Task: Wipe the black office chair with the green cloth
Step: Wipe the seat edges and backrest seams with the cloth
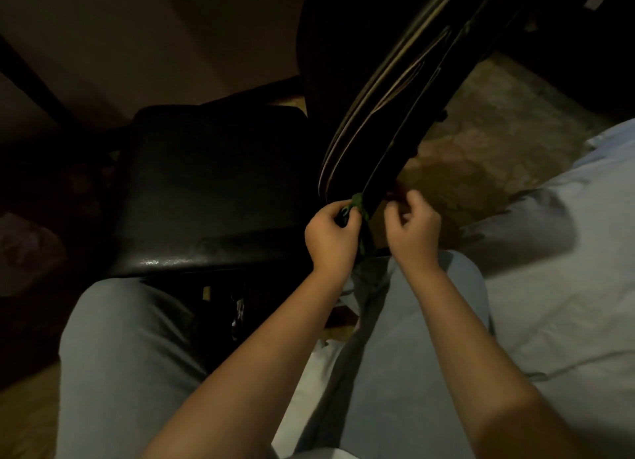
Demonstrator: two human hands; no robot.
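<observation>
The black office chair's seat (206, 183) lies in front of my knees, and its curved armrest (395, 115) runs from the upper right down toward my hands. A small piece of green cloth (357, 202) is wrapped over the armrest's lower end. My left hand (331, 238) pinches that cloth against the armrest. On the other side of the armrest, my right hand (412, 232) has its fingers curled at the edge; whether it holds any cloth is hidden in the dark.
My legs in light grey trousers (130, 355) fill the bottom of the view. A pale bedsheet (567, 269) lies to the right. Patterned floor (481, 132) shows beyond the armrest. A dark table leg (34, 80) stands at upper left. The room is dim.
</observation>
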